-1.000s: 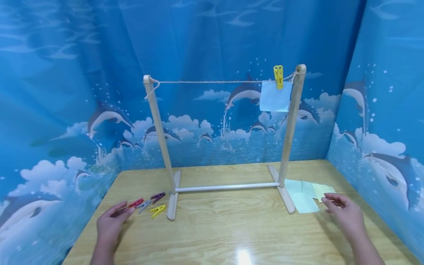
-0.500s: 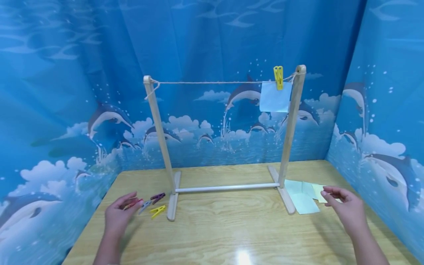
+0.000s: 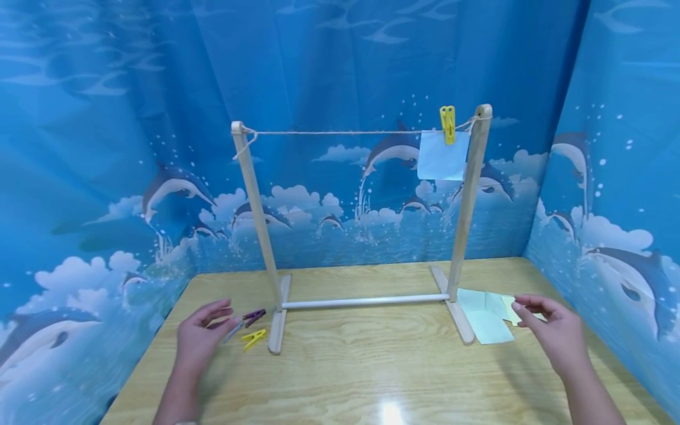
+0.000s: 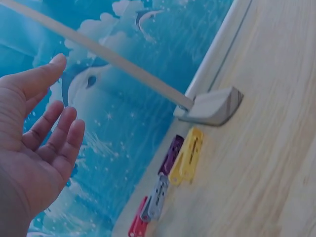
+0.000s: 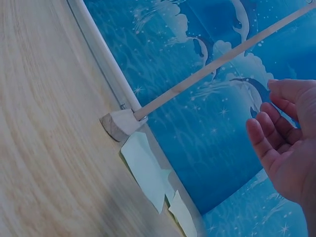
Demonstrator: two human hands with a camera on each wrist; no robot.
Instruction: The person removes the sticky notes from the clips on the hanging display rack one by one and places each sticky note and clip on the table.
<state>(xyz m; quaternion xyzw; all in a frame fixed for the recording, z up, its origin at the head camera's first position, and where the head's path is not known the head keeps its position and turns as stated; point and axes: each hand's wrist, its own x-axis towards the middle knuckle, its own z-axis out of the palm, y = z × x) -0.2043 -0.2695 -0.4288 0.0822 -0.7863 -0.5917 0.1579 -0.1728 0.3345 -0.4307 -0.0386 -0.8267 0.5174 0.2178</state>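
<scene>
My left hand [image 3: 202, 336] hovers over the table's left side with loosely bent fingers, nothing in it. Beside it lie a purple clothespin [image 3: 254, 317], a yellow clothespin [image 3: 254, 338] and a grey-blue clothespin [image 4: 158, 197]. A red clothespin [image 4: 139, 219] shows in the left wrist view; the hand hides it in the head view. On the right, my right hand [image 3: 555, 333] is also bare, fingers relaxed, above pale green paper sheets [image 3: 489, 324] and a pale yellow sheet [image 5: 182, 215]. A light blue paper [image 3: 440, 160] hangs from the string [image 3: 340, 133] under another yellow clothespin [image 3: 448, 125].
A wooden rack stands mid-table, with a left post [image 3: 257, 212], a right post [image 3: 468, 218] and a white bottom bar [image 3: 366, 301]. Its feet rest on the wood-grain table [image 3: 340, 372]. Blue dolphin-print curtains [image 3: 329, 71] enclose the back and sides.
My left hand has shifted right and slightly forward, now covering the red clothespin in the head view. The right hand has risen a little. Pins, papers and rack stay where they were.
</scene>
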